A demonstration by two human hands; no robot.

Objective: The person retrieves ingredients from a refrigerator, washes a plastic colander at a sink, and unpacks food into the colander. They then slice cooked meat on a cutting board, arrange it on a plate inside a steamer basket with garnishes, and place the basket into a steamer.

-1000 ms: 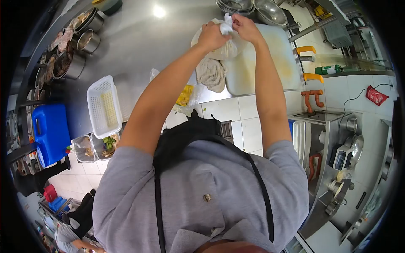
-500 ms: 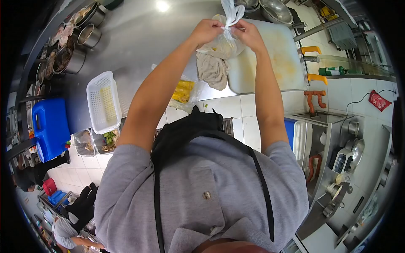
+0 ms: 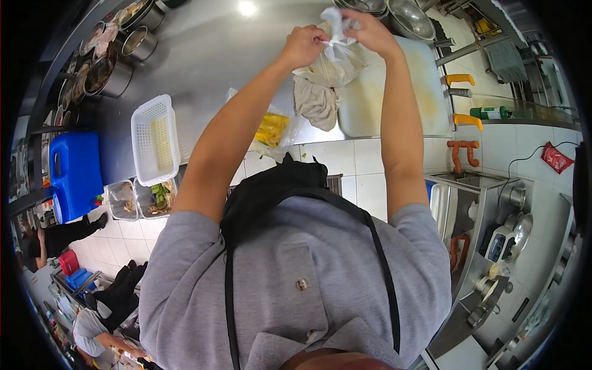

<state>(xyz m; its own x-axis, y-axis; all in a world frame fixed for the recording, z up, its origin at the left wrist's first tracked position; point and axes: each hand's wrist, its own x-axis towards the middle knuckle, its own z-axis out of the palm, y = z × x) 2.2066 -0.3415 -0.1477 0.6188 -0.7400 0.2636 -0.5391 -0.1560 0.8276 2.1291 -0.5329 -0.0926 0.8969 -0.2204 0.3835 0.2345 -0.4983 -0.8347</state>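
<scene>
A knotted plastic bag (image 3: 336, 66) with pale, yellowish contents rests at the far side of the counter, partly over the white cutting board (image 3: 394, 92). My left hand (image 3: 304, 47) pinches the bag at its knot. Around the twisted top of the bag, my right hand (image 3: 374, 34) has its thumb and fingers bent, with plastic between them; the fingertips are a little blurred. Just below the bag lies a crumpled beige cloth (image 3: 316, 103). Closer to me, a clear plastic bag with yellow pieces (image 3: 271, 128) sits at the counter edge, partly behind my left forearm.
A white perforated basket (image 3: 154, 140) and a blue jug (image 3: 75, 176) stand to the left. Metal pots (image 3: 111, 77) line the far left. Steel bowls (image 3: 412, 18) sit behind the board, and yellow-handled tools (image 3: 467, 120) at its right. Two people (image 3: 92, 333) are at lower left.
My right hand has moved up and away from the knot to the bag's top, which is now bent over. My left hand stays at the knot.
</scene>
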